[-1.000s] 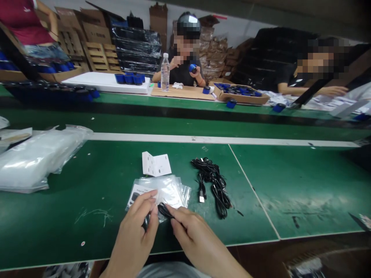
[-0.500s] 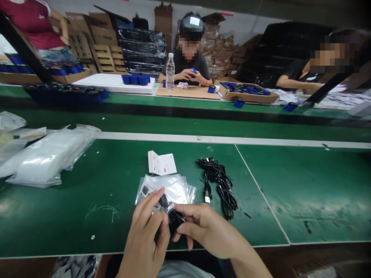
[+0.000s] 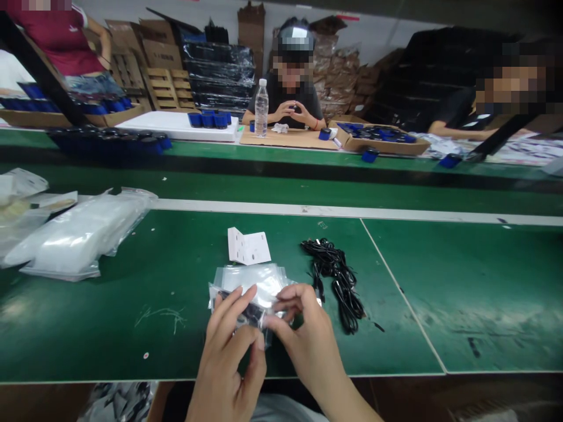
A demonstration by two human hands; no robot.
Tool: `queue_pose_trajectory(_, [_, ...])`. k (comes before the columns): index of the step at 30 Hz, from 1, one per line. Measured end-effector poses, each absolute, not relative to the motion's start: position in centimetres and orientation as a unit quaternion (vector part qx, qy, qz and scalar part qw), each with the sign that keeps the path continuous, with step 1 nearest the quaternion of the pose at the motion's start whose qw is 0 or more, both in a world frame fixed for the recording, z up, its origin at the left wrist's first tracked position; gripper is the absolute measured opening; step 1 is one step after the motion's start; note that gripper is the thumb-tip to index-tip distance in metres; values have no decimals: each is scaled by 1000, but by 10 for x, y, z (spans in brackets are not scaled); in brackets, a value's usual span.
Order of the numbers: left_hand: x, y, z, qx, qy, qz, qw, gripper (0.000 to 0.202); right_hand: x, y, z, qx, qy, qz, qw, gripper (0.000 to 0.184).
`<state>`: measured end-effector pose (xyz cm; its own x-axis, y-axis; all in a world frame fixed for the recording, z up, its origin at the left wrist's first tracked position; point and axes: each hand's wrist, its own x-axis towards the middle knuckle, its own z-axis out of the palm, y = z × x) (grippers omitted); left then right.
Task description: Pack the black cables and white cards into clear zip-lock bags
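Note:
In front of me, a small clear zip bag point(image 3: 253, 315) with a black coiled cable in it lies between my hands. My left hand point(image 3: 231, 357) grips the bag's near side, thumb and forefinger pressed together and the other fingers laid over it. At the bag's right end, my right hand point(image 3: 310, 337) pinches the plastic with bent fingers. Beneath and beyond is a stack of flat clear bags point(image 3: 264, 278). A folded white leaflet point(image 3: 251, 248) stands behind the stack. Right of my hands lies a pile of black USB cables point(image 3: 334, 266).
Large packs of clear bags point(image 3: 83, 240) lie on the left of the green table point(image 3: 461, 281). Across the bench, a person point(image 3: 285, 105) handles a small item beside a water bottle point(image 3: 261, 109). A carton of blue-black parts point(image 3: 382, 138) stands there.
My right hand has moved up and inward to pinch the bag's right end. The cable now lies flatter inside the plastic, under my left fingers. The view has shifted slightly.

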<state>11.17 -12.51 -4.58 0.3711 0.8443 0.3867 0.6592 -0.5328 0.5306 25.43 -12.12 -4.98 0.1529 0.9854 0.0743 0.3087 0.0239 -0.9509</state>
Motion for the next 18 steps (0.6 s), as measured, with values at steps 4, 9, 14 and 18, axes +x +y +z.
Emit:
queue_pose_trajectory(4, [112,-128,-49,823,443,326,142,17,254,-118,-47,-479,-478,607,416,8])
queue_pose_trajectory(9, [116,-131,-52,828,431,324,156,19,256,-119,-47,-532,-475,567,413,13])
queue_pose_trajectory(14, [101,-116,-33,775,481,288,291,6,267,-113,-47,-488,-439,623,427,23])
queue_pose_trajectory(18, [76,-97,-14,677,509,163,506,44,274,-106,-45,-456,-400,669,430,28])
